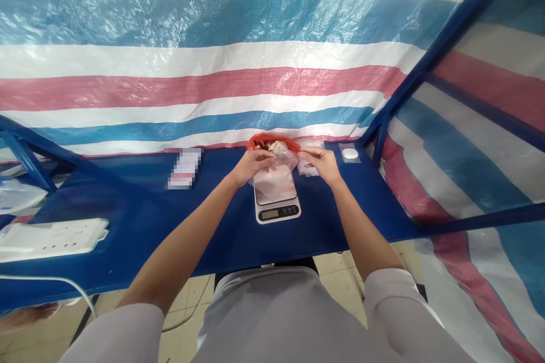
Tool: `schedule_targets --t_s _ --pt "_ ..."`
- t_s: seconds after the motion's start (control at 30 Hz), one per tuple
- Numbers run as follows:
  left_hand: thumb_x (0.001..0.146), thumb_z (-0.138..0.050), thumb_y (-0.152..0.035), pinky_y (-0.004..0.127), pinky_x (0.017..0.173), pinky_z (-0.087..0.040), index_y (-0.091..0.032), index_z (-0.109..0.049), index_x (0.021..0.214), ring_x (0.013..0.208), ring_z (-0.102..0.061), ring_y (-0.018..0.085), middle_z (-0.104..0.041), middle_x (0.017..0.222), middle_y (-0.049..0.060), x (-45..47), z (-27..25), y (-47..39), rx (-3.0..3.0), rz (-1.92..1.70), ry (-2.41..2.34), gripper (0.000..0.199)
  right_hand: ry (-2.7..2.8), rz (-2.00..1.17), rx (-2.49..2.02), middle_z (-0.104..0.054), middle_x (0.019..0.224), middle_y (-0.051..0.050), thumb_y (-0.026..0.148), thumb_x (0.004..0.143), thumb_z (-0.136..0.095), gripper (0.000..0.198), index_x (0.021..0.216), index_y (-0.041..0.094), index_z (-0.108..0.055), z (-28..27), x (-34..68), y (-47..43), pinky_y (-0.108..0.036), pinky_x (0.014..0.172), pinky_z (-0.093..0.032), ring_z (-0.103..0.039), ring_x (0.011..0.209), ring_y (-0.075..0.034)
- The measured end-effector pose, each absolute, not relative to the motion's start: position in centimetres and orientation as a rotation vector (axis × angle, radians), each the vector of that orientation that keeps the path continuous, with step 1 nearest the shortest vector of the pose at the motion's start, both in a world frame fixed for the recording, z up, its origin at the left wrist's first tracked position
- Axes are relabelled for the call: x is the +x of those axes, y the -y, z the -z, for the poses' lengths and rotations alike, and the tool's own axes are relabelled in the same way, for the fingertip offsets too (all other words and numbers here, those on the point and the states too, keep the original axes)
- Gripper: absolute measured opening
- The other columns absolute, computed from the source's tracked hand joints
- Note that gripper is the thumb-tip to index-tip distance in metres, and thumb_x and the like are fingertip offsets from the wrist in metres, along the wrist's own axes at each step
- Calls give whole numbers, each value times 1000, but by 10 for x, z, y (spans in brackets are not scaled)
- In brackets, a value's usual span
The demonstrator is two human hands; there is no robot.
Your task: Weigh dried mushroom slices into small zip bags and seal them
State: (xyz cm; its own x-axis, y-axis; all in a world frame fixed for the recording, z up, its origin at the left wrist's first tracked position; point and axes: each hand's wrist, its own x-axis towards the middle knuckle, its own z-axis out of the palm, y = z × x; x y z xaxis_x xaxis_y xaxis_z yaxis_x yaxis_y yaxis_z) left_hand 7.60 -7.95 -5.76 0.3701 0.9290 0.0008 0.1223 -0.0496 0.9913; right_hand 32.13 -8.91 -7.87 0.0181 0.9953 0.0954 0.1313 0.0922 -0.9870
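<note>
Above a white digital kitchen scale [279, 212], I hold a clear plastic bag [276, 174] stretched between both hands. My left hand [254, 165] is closed, its thumb and fingers pinching the bag's left side. On the other side my right hand [320, 162] is closed in a pinch at the bag's upper right edge. Just behind the bag lies an open red-orange plastic bag [258, 139] with dark and pale pieces [269, 146] inside; what they are is too small to tell. Flat clear bags [310, 170] lie beneath and beside my right hand.
A round white object in a small clear bag [349, 153] lies at right. To the left are a pixelated paper [185, 169] and a white power strip [55, 238] with its cable [46, 278]. Blue frame bars [398, 93] and striped sheeting [204, 59] bound the blue table [140, 221].
</note>
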Motion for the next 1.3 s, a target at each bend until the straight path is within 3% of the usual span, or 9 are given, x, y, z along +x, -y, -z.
schedule_targets --t_s 0.13,0.27,0.5,0.7,0.87,0.97,1.07,1.3 --pt "63 -89 -51 41 82 -58 -13 -81 86 80 -72 25 -77 84 12 89 67 82 1368 -981 -984 45 1167 -1207 -1281 -78 105 -6 53 62 -88 54 104 20 -79 85 324 89 -32 70 -65 -74 98 -25" --pt "64 -89 -52 39 83 -58 -15 -80 87 82 -72 24 -78 88 11 103 76 83 1291 -1011 -953 44 1136 -1334 -1232 -79 92 -7 56 63 -87 51 99 20 -79 89 325 87 -31 68 -65 -77 90 -26" --pt "60 -89 -54 40 77 -58 -16 -76 86 76 -71 23 -79 86 10 131 90 85 1157 -1021 -969 48 1116 -1289 -1224 -78 79 -4 58 55 -90 52 86 18 -79 90 348 76 -34 68 -64 -75 79 -24" --pt "82 -72 -45 40 83 -57 -20 -75 95 86 -73 26 -79 95 9 151 93 89 1590 -1036 -1196 29 1154 -1264 -1299 -77 77 -6 57 52 -91 52 83 17 -78 91 394 53 -28 64 -61 -73 72 -19" --pt "95 -56 -30 43 98 -53 -19 -73 103 107 -70 28 -75 114 14 177 99 91 2264 -1111 -1126 21 1220 -1267 -1372 -76 78 -6 50 55 -94 46 82 17 -78 88 425 20 -24 59 -59 -72 70 -16" --pt "99 -50 -25 44 97 -53 -19 -69 108 111 -69 27 -73 118 12 197 106 89 2653 -941 -1033 22 1276 -1287 -1422 -75 75 -5 44 59 -94 39 80 16 -77 89 429 -1 -23 58 -59 -71 68 -15" --pt "96 -57 -23 44 101 -50 -16 -67 109 118 -65 28 -72 120 13 214 113 85 2910 -662 -1022 18 1395 -1268 -1437 -74 72 -3 42 65 -90 33 79 15 -77 93 428 -17 -23 58 -59 -70 68 -15" --pt "93 -65 -33 44 110 -41 -12 -63 116 131 -56 33 -64 130 17 233 129 79 3016 -339 -1186 31 1667 -1021 -1446 -73 68 -1 32 76 -76 16 82 17 -80 111 424 -35 -26 57 -61 -70 68 -18"
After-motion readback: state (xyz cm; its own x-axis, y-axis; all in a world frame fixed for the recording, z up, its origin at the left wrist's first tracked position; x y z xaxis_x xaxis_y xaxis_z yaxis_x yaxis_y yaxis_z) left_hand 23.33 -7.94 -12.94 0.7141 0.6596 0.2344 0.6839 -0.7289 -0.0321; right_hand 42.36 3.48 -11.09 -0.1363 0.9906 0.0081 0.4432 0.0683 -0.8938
